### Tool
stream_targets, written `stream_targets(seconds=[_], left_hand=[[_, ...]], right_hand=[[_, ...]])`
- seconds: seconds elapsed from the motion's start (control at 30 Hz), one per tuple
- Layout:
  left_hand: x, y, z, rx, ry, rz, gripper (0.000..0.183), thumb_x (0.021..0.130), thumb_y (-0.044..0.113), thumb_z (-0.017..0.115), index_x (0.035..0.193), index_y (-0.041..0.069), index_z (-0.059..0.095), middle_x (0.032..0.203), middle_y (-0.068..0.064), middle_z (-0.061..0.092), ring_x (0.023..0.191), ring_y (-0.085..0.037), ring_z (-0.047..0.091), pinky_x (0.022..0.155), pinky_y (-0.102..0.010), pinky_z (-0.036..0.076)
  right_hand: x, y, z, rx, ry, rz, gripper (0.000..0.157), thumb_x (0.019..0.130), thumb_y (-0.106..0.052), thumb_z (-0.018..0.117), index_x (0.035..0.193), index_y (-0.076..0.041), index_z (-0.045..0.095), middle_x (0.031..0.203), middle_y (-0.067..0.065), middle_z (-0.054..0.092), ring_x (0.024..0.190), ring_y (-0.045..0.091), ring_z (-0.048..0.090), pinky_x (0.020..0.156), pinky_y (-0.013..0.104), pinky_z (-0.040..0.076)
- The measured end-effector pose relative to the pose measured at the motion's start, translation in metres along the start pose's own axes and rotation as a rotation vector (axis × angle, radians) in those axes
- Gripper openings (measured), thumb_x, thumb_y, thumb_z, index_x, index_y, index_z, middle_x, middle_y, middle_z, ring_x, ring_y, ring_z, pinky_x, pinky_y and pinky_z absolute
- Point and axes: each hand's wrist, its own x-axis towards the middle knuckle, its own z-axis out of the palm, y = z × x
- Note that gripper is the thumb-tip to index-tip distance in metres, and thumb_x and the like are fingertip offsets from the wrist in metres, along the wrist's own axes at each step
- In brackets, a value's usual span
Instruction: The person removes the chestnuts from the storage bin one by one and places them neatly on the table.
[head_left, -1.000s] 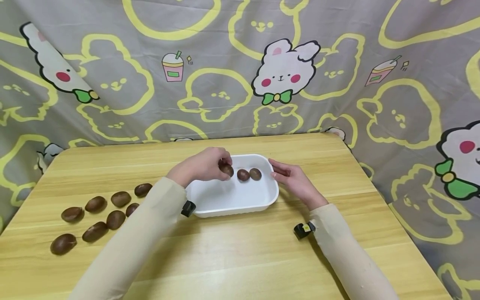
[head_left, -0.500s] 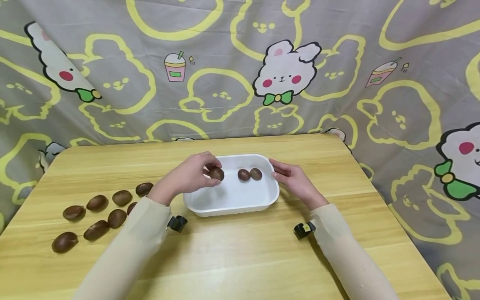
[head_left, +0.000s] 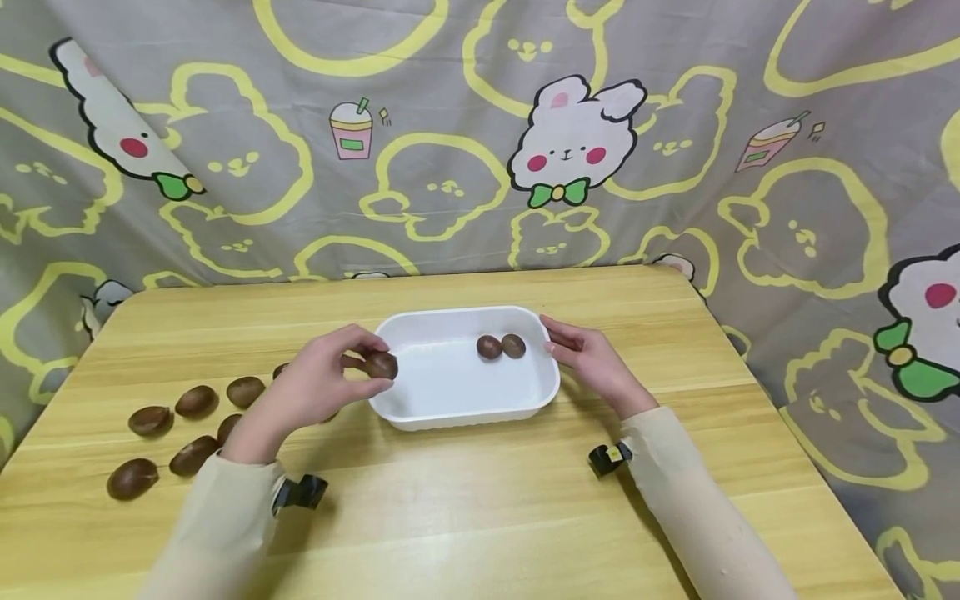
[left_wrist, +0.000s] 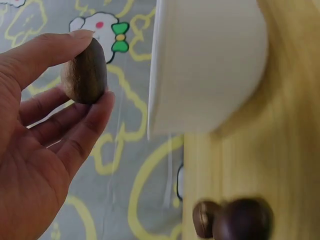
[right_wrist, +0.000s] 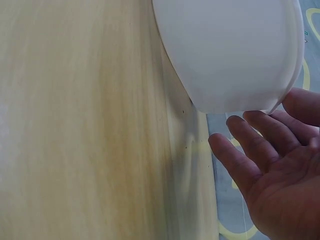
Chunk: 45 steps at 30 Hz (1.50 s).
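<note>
Between thumb and fingertips, my left hand (head_left: 318,379) pinches a brown chestnut (head_left: 382,365), which overlaps the left rim of the white tray (head_left: 450,400) in the head view. Seen by the left wrist camera, the same chestnut (left_wrist: 86,75) is held beside the tray's outer wall (left_wrist: 207,65). Two chestnuts, one of them a glossy chestnut (head_left: 489,347), lie side by side inside the tray toward its right end. My right hand (head_left: 592,362) touches the tray's right end, its thumb right at the rim (right_wrist: 295,60) and its fingers loosely extended along the outside.
Several chestnuts, including a large chestnut (head_left: 132,479) nearest the front, lie in two rough rows on the left of the wooden table (head_left: 465,517). My left forearm and hand partly cover some. A patterned curtain (head_left: 442,83) hangs behind the table and along its sides.
My left hand has moved left and toward me, from over the inside of the tray to its left rim, still pinching the chestnut. My right hand and the tray stay in place.
</note>
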Motion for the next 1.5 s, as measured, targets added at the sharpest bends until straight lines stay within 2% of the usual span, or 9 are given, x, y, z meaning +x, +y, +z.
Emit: stream_targets(seconds=[0.23, 0.4, 0.53, 0.77, 0.97, 1.23, 1.5], left_hand=[[-0.036, -0.013, -0.009, 0.043, 0.066, -0.066, 0.033, 0.084, 0.017, 0.08, 0.112, 0.007, 0.065, 0.103, 0.0, 0.064, 0.094, -0.019, 0.063, 0.085, -0.045, 0.052], [-0.051, -0.023, -0.008, 0.071, 0.113, -0.082, 0.036, 0.081, 0.016, 0.083, 0.112, 0.007, 0.065, 0.107, -0.001, 0.063, 0.094, -0.021, 0.065, 0.084, -0.044, 0.053], [-0.057, -0.026, -0.004, 0.068, 0.115, -0.13, 0.039, 0.08, 0.022, 0.084, 0.112, 0.01, 0.065, 0.108, -0.001, 0.064, 0.095, -0.021, 0.064, 0.083, -0.047, 0.052], [-0.067, -0.035, 0.003, 0.081, 0.075, -0.172, 0.044, 0.077, 0.029, 0.086, 0.108, 0.006, 0.063, 0.099, 0.0, 0.065, 0.093, -0.021, 0.06, 0.085, -0.048, 0.048], [-0.077, -0.043, 0.006, 0.14, 0.049, -0.205, 0.045, 0.075, 0.03, 0.087, 0.105, 0.007, 0.063, 0.098, 0.001, 0.065, 0.094, -0.022, 0.061, 0.086, -0.049, 0.048], [-0.083, -0.052, 0.008, 0.177, 0.037, -0.227, 0.042, 0.071, 0.029, 0.089, 0.095, 0.01, 0.061, 0.091, 0.001, 0.062, 0.087, -0.018, 0.058, 0.079, -0.043, 0.048], [-0.087, -0.059, 0.01, 0.22, 0.052, -0.22, 0.041, 0.072, 0.024, 0.089, 0.101, 0.009, 0.063, 0.096, -0.001, 0.063, 0.09, -0.022, 0.059, 0.081, -0.045, 0.047]], right_hand=[[0.001, -0.002, 0.0, -0.005, -0.006, -0.001, 0.049, 0.099, -0.012, 0.061, 0.145, -0.004, 0.046, 0.143, 0.014, 0.049, 0.129, 0.026, 0.049, 0.099, 0.033, 0.044], [0.001, 0.0, 0.0, -0.002, 0.001, 0.003, 0.049, 0.099, -0.011, 0.061, 0.144, -0.004, 0.047, 0.143, 0.014, 0.049, 0.129, 0.026, 0.049, 0.099, 0.031, 0.045], [0.0, 0.0, 0.001, -0.002, 0.015, 0.0, 0.048, 0.098, -0.01, 0.061, 0.144, -0.004, 0.047, 0.143, 0.014, 0.049, 0.129, 0.026, 0.049, 0.098, 0.031, 0.045], [0.0, 0.001, 0.001, 0.007, 0.003, -0.003, 0.049, 0.098, -0.01, 0.061, 0.145, -0.003, 0.046, 0.143, 0.015, 0.048, 0.129, 0.027, 0.049, 0.098, 0.03, 0.045], [0.0, 0.001, -0.001, -0.005, -0.002, -0.003, 0.049, 0.099, -0.011, 0.061, 0.145, -0.003, 0.046, 0.144, 0.015, 0.048, 0.129, 0.027, 0.048, 0.098, 0.03, 0.045], [0.0, 0.001, -0.001, 0.013, -0.004, 0.003, 0.049, 0.099, -0.01, 0.06, 0.145, -0.003, 0.046, 0.144, 0.015, 0.047, 0.13, 0.026, 0.048, 0.098, 0.03, 0.045], [0.0, 0.001, -0.001, 0.026, -0.003, 0.007, 0.049, 0.099, -0.01, 0.061, 0.145, -0.003, 0.046, 0.144, 0.015, 0.048, 0.13, 0.027, 0.048, 0.098, 0.03, 0.045]])
